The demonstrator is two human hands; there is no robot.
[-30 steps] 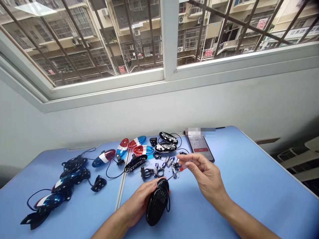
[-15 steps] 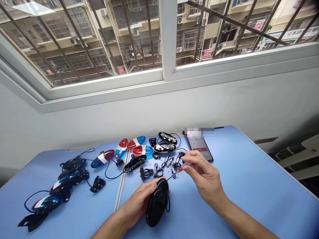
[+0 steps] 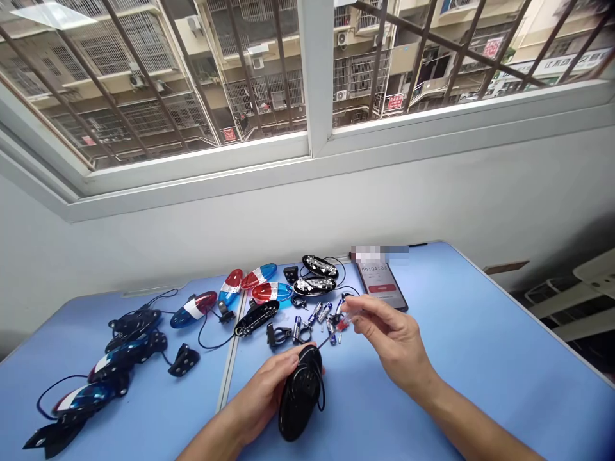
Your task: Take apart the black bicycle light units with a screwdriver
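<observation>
The left hand (image 3: 266, 387) holds a glossy black oval lamp housing (image 3: 302, 394) just above the blue tabletop (image 3: 480, 365), its fingers (image 3: 283, 358) closed around the housing, with a thin black cable looping along its side. The right hand (image 3: 394, 339) pinches a small red-handled screwdriver (image 3: 342, 324) between thumb and fingers (image 3: 368, 308), its thin shaft reaching to just beside the housing's upper edge. Small batteries (image 3: 314, 315) and screws lie scattered beyond the hands, near a black handlebar clamp (image 3: 277, 335). Red-and-blue lamp shells (image 3: 271, 292) and black lamp parts (image 3: 256, 318) spread to the left and ahead, with a phone (image 3: 382, 287) showing a timer at the far edge.
</observation>
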